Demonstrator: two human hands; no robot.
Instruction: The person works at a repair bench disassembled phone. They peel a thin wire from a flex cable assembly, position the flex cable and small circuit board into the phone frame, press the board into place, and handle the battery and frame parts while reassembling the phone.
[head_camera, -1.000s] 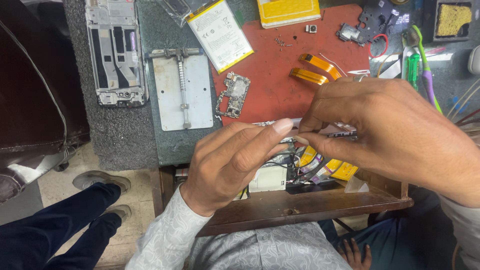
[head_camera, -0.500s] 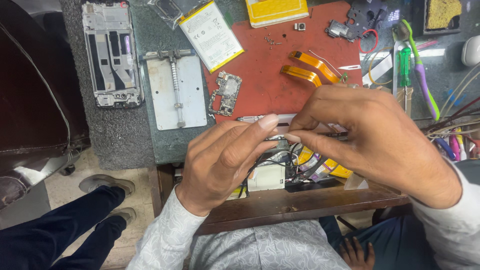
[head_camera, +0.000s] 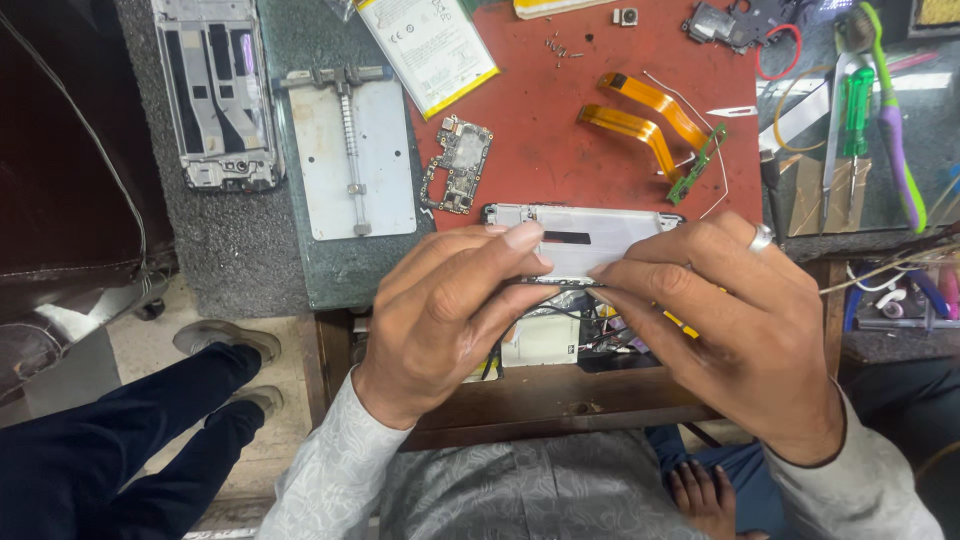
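Both my hands hold a white phone housing (head_camera: 590, 240) with a black edge, level above an open wooden drawer (head_camera: 540, 400). My left hand (head_camera: 450, 310) grips its left end with the thumb on top. The right end sits under the fingers of my right hand (head_camera: 730, 330), which wears a ring. On the red mat (head_camera: 560, 130) just beyond lie a small circuit board (head_camera: 458, 165), two orange flex cables (head_camera: 640, 115) and a thin green board strip (head_camera: 700, 165).
A metal board-holder plate (head_camera: 350, 155) and a stripped phone frame (head_camera: 212, 95) lie at the left. A battery (head_camera: 428, 45) sits at the top. Screwdriver and toothbrush (head_camera: 880, 110) lie at right. Another person's legs (head_camera: 110, 430) stand at lower left.
The housing has come up and turned flat, so its white face now shows between my hands. My hands have spread apart to its two ends.
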